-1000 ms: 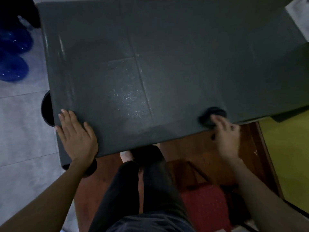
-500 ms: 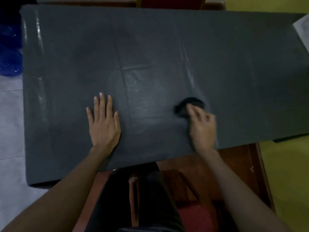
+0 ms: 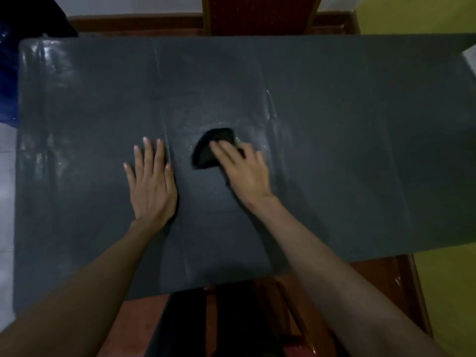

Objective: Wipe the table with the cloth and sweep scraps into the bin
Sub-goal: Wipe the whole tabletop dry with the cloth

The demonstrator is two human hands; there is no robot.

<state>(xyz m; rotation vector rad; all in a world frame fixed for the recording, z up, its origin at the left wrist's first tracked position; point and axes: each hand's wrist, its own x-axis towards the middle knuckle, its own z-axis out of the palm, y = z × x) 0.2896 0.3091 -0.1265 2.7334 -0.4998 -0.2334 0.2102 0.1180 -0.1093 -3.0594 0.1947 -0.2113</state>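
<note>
A dark grey table (image 3: 360,150) fills most of the view, with wet, shiny streaks near its middle and left side. A small black cloth (image 3: 208,148) lies near the table's middle. My right hand (image 3: 244,171) presses on the cloth's right part, fingers spread over it. My left hand (image 3: 152,179) lies flat on the table just left of the cloth, fingers apart, holding nothing. No bin and no scraps can be made out.
A red chair back (image 3: 257,14) stands behind the table's far edge. Blue objects (image 3: 6,73) sit on the floor at the far left. My dark trousers (image 3: 206,325) and a wooden chair frame (image 3: 412,292) show below the near edge. Yellow surface (image 3: 450,292) at the right.
My right hand has pushed the cloth from the near edge toward the table's middle. My left hand has shifted from the near left corner inward, beside the cloth. The view moved forward over the table.
</note>
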